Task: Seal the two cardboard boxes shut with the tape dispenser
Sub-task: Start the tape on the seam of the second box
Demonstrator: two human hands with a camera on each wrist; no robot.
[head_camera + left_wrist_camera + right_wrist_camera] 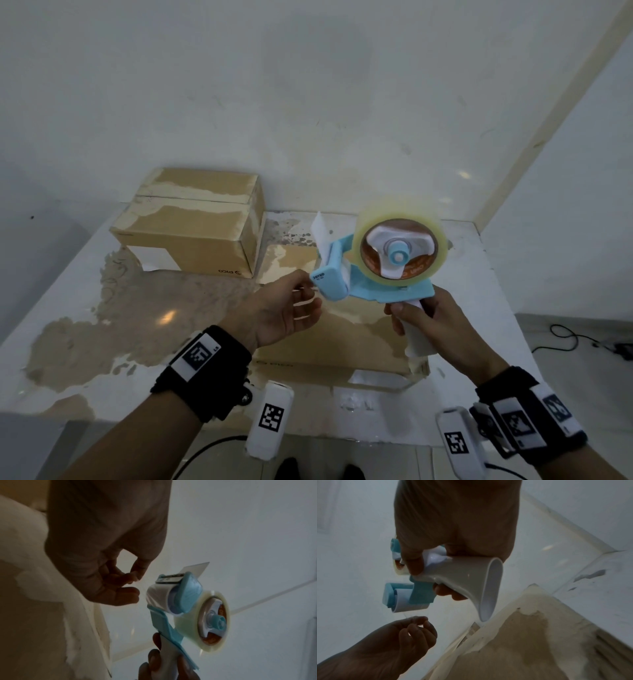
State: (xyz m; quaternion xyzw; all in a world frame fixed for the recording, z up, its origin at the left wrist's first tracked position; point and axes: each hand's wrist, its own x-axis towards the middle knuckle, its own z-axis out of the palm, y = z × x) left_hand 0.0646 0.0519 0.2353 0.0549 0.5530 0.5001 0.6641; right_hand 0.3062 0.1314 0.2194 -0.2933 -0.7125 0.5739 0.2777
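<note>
My right hand (424, 322) grips the white handle of the blue tape dispenser (394, 270) and holds it in the air above the near cardboard box (342, 342). Its roll of clear tape (400, 250) faces me. At the dispenser's roller, my left hand (306, 291) pinches the loose end of the clear tape (416, 614) between thumb and forefinger. The left wrist view shows these fingertips (135, 579) just left of the roller (157, 597). A second cardboard box (191, 219) lies with its flaps down at the table's far left.
The white table (85, 325) has worn brown patches and stands against a white wall. Its front edge is near my wrists, and its right edge is beyond the dispenser. Cables (575, 339) lie on the floor to the right.
</note>
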